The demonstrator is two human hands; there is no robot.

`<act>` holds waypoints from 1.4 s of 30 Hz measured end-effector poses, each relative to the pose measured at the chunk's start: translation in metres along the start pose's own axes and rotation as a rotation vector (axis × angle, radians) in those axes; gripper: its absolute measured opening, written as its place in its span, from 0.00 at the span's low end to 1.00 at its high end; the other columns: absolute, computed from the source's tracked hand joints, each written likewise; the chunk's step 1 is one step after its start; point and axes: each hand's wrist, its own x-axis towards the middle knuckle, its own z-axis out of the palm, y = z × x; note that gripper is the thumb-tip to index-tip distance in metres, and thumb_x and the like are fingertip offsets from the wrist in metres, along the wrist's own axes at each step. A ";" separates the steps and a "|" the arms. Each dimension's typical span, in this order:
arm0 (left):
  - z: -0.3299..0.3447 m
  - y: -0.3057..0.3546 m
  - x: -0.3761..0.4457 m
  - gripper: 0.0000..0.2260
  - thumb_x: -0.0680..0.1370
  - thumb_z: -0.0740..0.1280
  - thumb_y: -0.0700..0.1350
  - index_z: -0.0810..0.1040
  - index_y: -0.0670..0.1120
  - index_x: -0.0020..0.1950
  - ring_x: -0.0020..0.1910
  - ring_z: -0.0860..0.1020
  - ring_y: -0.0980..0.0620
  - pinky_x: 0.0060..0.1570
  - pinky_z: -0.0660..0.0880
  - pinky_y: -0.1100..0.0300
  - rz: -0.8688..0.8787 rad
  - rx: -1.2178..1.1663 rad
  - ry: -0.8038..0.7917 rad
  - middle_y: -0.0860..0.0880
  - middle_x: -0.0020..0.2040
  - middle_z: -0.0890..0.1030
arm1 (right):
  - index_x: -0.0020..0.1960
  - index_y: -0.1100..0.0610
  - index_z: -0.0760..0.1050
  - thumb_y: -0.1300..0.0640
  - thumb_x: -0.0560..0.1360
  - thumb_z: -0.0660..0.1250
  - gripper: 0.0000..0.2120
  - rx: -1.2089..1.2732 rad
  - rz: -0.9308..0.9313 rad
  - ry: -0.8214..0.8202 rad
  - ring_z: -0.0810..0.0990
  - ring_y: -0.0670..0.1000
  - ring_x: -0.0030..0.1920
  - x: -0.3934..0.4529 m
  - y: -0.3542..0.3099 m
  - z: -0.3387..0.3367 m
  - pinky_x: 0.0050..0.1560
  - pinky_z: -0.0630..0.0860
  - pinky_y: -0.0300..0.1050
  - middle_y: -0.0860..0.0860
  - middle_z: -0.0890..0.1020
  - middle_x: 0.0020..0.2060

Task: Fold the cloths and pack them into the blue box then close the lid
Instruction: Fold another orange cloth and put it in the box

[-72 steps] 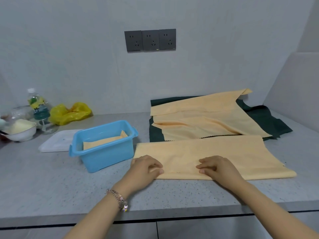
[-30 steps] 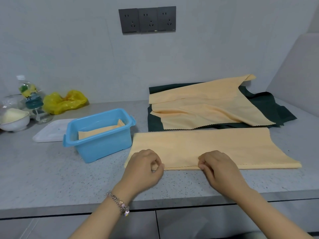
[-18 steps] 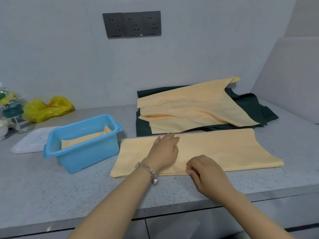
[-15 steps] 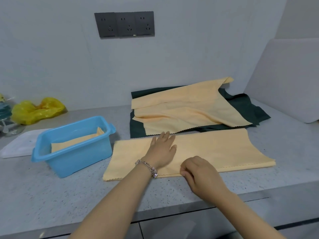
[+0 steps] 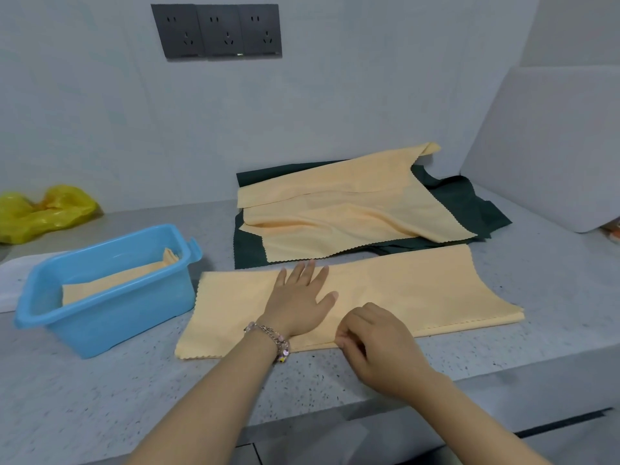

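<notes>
Two hands work the nearest cloth, a pale orange strip [image 5: 385, 293] already doubled lengthwise and lying flat along the near edge of the grey speckled counter [image 5: 100, 380]. The right hand [image 5: 375, 344] has its fingers curled at the cloth's near folded edge, about the middle of its length, and appears to pinch that edge. The left hand [image 5: 298, 300], with a beaded bracelet [image 5: 271, 337] at the wrist, lies just left of it with fingers straight and spread, pressing the strip flat, its fingertips reaching almost to the far edge.

The cloth looks thin, light and limp, with pinked zigzag edges; it should drape and slide easily on the smooth counter. I judge it best taken at an end or corner while the flat palm pins the middle as a hinge. The long free part of the strip runs away to the right of both hands, a shorter part to the left.

Left of the strip, nearly touching its left end, stands the open blue box [image 5: 110, 310], one folded orange cloth [image 5: 114, 280] already inside. A white lid [image 5: 10, 280] lies behind it to the left. Farther back, loose orange cloths [image 5: 352, 213] rest on a dark green cloth [image 5: 469, 203] against the wall. A yellow plastic bag [image 5: 43, 209] lies far left.
</notes>
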 end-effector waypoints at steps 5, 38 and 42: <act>0.003 0.001 0.000 0.28 0.80 0.44 0.63 0.44 0.54 0.78 0.76 0.39 0.53 0.74 0.36 0.49 0.015 0.017 0.025 0.50 0.78 0.41 | 0.53 0.54 0.77 0.52 0.80 0.53 0.15 -0.108 0.219 0.046 0.77 0.54 0.49 0.050 0.023 -0.004 0.50 0.69 0.48 0.51 0.81 0.48; 0.007 0.044 -0.014 0.27 0.80 0.44 0.61 0.43 0.54 0.78 0.76 0.37 0.55 0.73 0.34 0.51 0.030 -0.017 -0.011 0.51 0.78 0.39 | 0.77 0.53 0.47 0.51 0.82 0.43 0.24 -0.238 0.373 -0.198 0.44 0.50 0.76 0.039 0.073 -0.008 0.73 0.39 0.45 0.51 0.48 0.77; 0.004 0.033 -0.023 0.25 0.82 0.43 0.57 0.43 0.53 0.78 0.75 0.38 0.57 0.71 0.33 0.56 0.046 -0.019 0.005 0.53 0.78 0.40 | 0.77 0.51 0.43 0.48 0.82 0.41 0.25 -0.224 0.364 -0.319 0.42 0.47 0.76 0.037 0.065 0.013 0.74 0.40 0.45 0.48 0.46 0.77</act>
